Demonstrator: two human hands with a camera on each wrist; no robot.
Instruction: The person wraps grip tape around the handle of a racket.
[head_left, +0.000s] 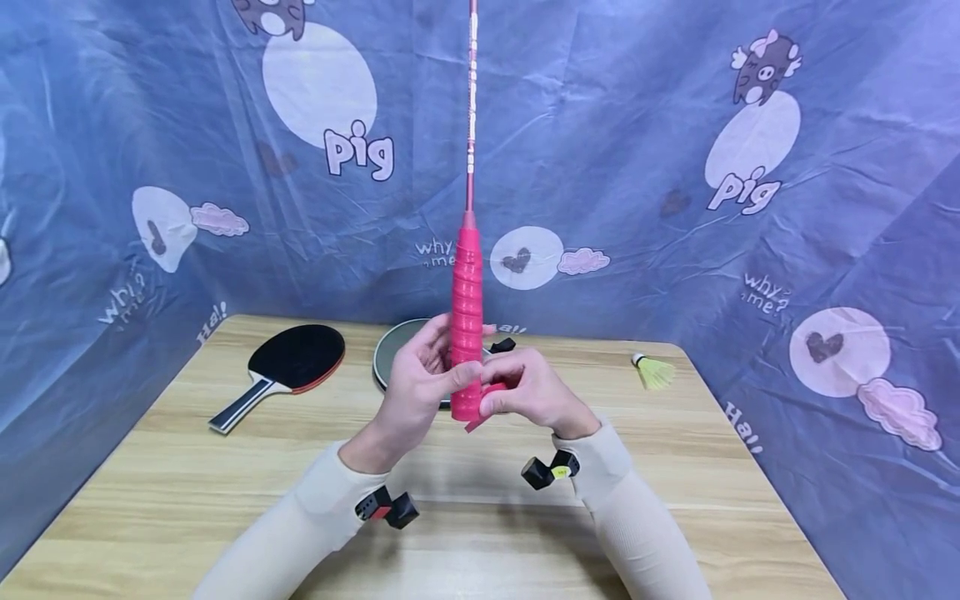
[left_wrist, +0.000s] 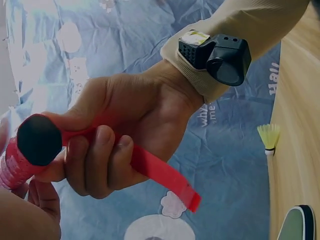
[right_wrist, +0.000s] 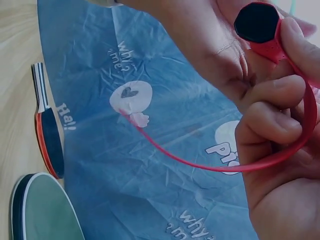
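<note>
A badminton racket (head_left: 468, 192) stands upright, its shaft running out of the top of the head view. Pink-red grip tape (head_left: 467, 300) winds round its handle in overlapping turns. The left hand (head_left: 411, 392) grips the lower handle from the left, thumb across the front. From the right, the right hand (head_left: 536, 387) pinches the tape beside the handle's lower end. A loose tail of tape (left_wrist: 167, 175) passes through the right hand's curled fingers and hangs free in the left wrist view. The black butt cap (right_wrist: 257, 22) shows at the handle's end.
On the wooden table (head_left: 150, 500), a black and red table tennis bat (head_left: 296, 358) lies at left. Behind the hands is a grey-green, white-rimmed flat object (head_left: 397, 346), partly hidden. A yellow shuttlecock (head_left: 654, 372) lies at right. Blue printed cloth (head_left: 637, 167) encloses the table's back and sides.
</note>
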